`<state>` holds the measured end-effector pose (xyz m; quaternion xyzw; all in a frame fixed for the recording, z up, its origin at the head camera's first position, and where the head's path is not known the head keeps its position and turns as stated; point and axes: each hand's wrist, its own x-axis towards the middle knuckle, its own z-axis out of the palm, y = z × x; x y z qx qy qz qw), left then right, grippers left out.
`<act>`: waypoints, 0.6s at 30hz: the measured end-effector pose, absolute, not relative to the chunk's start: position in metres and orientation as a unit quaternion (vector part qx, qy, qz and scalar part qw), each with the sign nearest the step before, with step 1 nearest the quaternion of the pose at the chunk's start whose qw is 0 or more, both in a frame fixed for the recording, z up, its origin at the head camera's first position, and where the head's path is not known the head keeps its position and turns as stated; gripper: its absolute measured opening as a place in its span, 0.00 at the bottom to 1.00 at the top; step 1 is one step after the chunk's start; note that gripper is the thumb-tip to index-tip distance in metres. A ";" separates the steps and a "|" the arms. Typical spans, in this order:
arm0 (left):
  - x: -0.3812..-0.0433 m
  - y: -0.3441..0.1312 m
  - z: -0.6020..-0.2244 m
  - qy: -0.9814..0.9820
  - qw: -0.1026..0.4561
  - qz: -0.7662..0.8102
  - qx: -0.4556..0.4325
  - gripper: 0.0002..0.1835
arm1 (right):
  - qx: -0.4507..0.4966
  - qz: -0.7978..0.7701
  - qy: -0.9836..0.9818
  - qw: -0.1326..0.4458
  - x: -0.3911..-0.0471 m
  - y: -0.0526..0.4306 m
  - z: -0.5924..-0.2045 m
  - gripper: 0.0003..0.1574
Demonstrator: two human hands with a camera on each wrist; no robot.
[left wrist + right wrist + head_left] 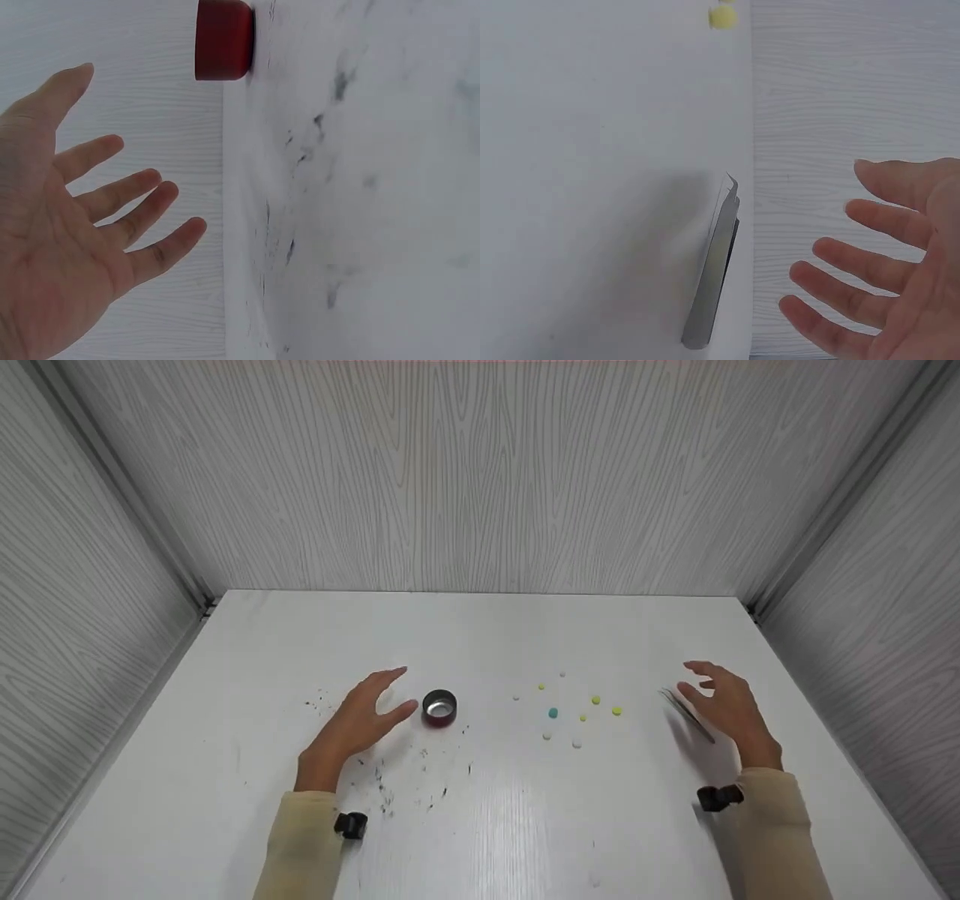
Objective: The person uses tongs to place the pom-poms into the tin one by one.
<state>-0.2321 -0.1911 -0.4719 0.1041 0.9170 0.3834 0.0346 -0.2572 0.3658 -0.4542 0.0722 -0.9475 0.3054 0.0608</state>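
Just left of a small round tin (439, 709), red outside with a bare metal inside, my left hand (358, 718) hovers with fingers spread and nothing in it. In the left wrist view the tin's red wall (223, 41) shows beyond the thumb. On the right, my right hand (729, 706) is held with loosely spread fingers beside bent-tip tweezers (688, 715) lying on the table. The right wrist view shows the tweezers (714, 274) apart from the fingertips (801, 271). Between the hands lie several small pellets: a teal one (553, 712), yellow ones (616, 711) and white ones (577, 744).
The white table (480, 637) carries dark smudges (381, 780) in front of the tin and left of it. Grey wood-grain panels (480, 480) stand at the back and on both sides.
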 end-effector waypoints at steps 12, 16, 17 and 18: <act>-0.241 -0.175 -0.475 0.894 0.085 0.421 0.128 0.39 | 0.054 0.296 -0.953 0.021 -0.260 0.363 -0.455 0.27; -0.244 -0.173 -0.479 0.894 0.094 0.418 0.128 0.38 | 0.044 0.284 -0.958 0.007 -0.262 0.360 -0.458 0.27; -0.244 -0.173 -0.480 0.893 0.094 0.420 0.129 0.38 | 0.042 0.281 -0.959 0.005 -0.262 0.360 -0.459 0.27; -0.244 -0.173 -0.481 0.892 0.093 0.422 0.131 0.37 | 0.041 0.279 -0.959 0.004 -0.263 0.359 -0.459 0.27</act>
